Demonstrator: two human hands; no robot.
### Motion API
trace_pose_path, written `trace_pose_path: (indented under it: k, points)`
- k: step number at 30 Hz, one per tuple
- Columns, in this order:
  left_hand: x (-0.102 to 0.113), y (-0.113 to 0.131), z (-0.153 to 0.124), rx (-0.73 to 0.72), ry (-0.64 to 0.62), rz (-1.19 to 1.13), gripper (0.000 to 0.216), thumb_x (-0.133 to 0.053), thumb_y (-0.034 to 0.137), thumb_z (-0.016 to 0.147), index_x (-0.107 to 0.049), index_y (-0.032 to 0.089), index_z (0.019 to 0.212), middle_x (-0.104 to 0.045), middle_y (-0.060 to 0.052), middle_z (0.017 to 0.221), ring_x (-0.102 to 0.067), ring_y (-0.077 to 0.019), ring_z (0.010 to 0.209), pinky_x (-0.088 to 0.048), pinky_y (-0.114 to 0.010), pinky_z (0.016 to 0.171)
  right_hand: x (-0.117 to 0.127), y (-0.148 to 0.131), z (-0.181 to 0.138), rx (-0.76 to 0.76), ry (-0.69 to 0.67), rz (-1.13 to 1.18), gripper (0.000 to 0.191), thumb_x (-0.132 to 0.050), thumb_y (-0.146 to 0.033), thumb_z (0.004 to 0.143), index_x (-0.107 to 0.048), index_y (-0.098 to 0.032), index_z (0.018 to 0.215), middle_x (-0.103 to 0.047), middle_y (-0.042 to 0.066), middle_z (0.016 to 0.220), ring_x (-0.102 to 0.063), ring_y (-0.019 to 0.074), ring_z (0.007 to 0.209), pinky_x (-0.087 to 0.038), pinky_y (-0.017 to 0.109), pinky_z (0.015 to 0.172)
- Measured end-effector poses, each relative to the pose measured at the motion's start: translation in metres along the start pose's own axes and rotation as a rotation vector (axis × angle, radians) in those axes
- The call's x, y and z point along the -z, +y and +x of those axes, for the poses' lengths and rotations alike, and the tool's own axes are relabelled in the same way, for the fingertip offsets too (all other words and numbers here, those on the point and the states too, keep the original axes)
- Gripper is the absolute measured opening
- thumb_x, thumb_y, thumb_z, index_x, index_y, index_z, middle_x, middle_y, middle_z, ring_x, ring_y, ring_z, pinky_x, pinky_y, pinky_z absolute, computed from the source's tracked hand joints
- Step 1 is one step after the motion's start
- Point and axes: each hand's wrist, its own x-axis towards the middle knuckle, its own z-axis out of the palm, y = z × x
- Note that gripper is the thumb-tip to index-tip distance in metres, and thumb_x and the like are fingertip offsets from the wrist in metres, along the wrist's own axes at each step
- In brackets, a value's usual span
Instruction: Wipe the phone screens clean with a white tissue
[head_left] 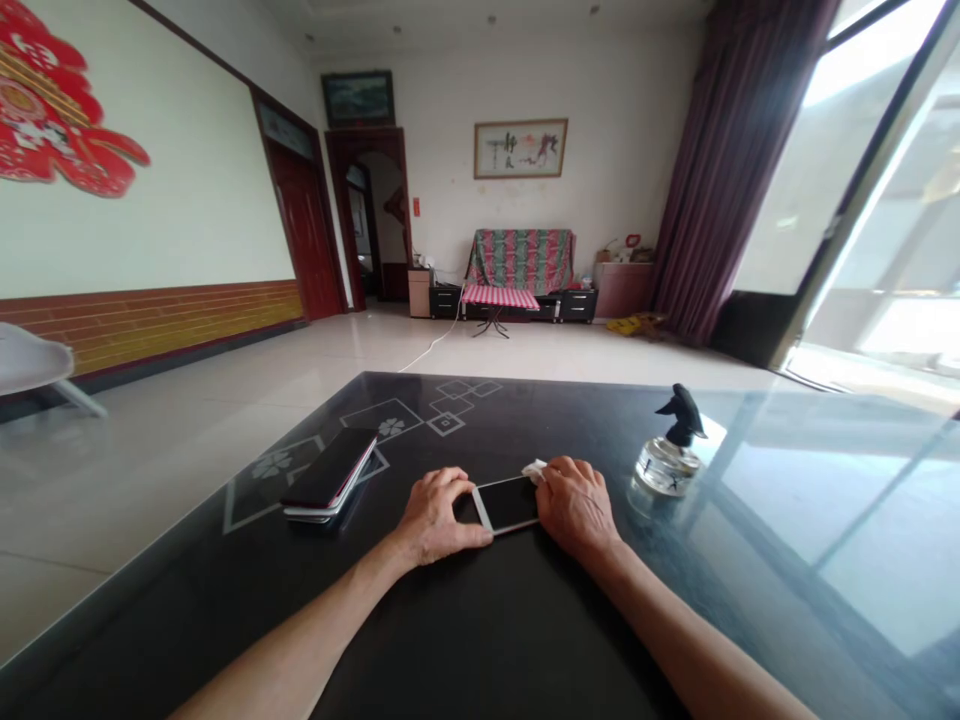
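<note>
A smartphone (510, 503) with a dark screen and a white frame lies sideways between my hands, at the table's middle. My left hand (441, 520) grips its left end, thumb along the near edge and fingers at the far edge. Over the right end is my right hand (576, 503), its fingers curled around a crumpled white tissue (534, 470) that pokes out by the fingertips. The hand hides that end of the phone, so I cannot see how the tissue meets it.
The glossy black table (480, 640) has grey diamond patterns. A stack of phones or tablets (334, 470) lies to the left. A clear spray bottle (669, 460) with a black trigger head stands at the right. Beyond are a red-checked folding table (500, 297) and a white chair (34, 360).
</note>
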Motion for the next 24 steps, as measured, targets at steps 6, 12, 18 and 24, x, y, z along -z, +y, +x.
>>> trace_pose_path:
  k: [6,12,18,24]
  points:
    - [-0.001,-0.001,0.0,-0.007,-0.002,-0.003,0.058,-0.077,0.052,0.057,-0.066,0.025,0.107,-0.056,-0.005,0.125,-0.048,-0.0312,0.119,-0.036,-0.043,0.103,-0.001,0.009,0.001,-0.047,-0.004,0.005,0.025,-0.046,-0.024,0.09,-0.069,-0.021,0.085,-0.063,0.007,0.101,-0.052,0.0196,0.087,-0.035,0.031,0.075]
    - [0.002,0.003,0.0,0.007,-0.019,-0.023,0.056,-0.078,0.049,0.056,-0.065,0.025,0.105,-0.057,-0.006,0.124,-0.048,-0.0313,0.118,-0.036,-0.043,0.102,0.001,-0.004,-0.002,0.028,0.018,0.037,0.02,-0.048,-0.023,0.088,-0.068,-0.021,0.083,-0.063,0.006,0.095,-0.051,0.0194,0.087,-0.034,0.031,0.077]
    - [0.003,0.005,0.0,0.01,-0.014,-0.041,0.056,-0.08,0.046,0.054,-0.065,0.025,0.104,-0.057,-0.005,0.122,-0.048,-0.0302,0.118,-0.036,-0.042,0.102,0.002,-0.024,-0.009,0.179,0.016,0.115,0.017,-0.05,-0.02,0.085,-0.065,-0.02,0.077,-0.059,0.007,0.086,-0.05,0.0194,0.082,-0.036,0.032,0.077]
    - [0.002,0.008,0.0,0.034,0.0,-0.041,0.054,-0.081,0.04,0.052,-0.066,0.023,0.102,-0.058,-0.005,0.12,-0.05,-0.0284,0.115,-0.037,-0.041,0.101,0.006,-0.037,-0.013,0.279,-0.026,0.236,0.015,-0.049,-0.018,0.085,-0.064,-0.02,0.081,-0.057,0.006,0.087,-0.049,0.0177,0.082,-0.039,0.03,0.079]
